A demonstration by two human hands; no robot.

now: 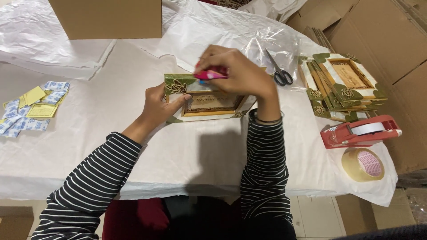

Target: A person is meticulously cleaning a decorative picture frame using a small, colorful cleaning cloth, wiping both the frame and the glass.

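Head view, packing table under white paper [89,133]. Centre: decorated picture frame [209,103], green corners, pale border, wooden inner panel, lying flat. Left hand [162,104] clamped on the frame's left end, thumb across the top face near the rope-flower ornament. Right hand [238,71] closed around a small pink object [210,74] — kind not discernible — held against the frame's far edge. Judgement: steadying grip best kept firm and flat, pink object worked in short strokes along the edge, clear of the ornament.

Right: stack of matching frames [342,86], red tape dispenser [360,131], roll of clear tape [363,164] nearer. Far right of the hands: scissors [279,71] beside clear plastic film. Left: blue and yellow sachets [31,109]. Far: cardboard box [106,18].
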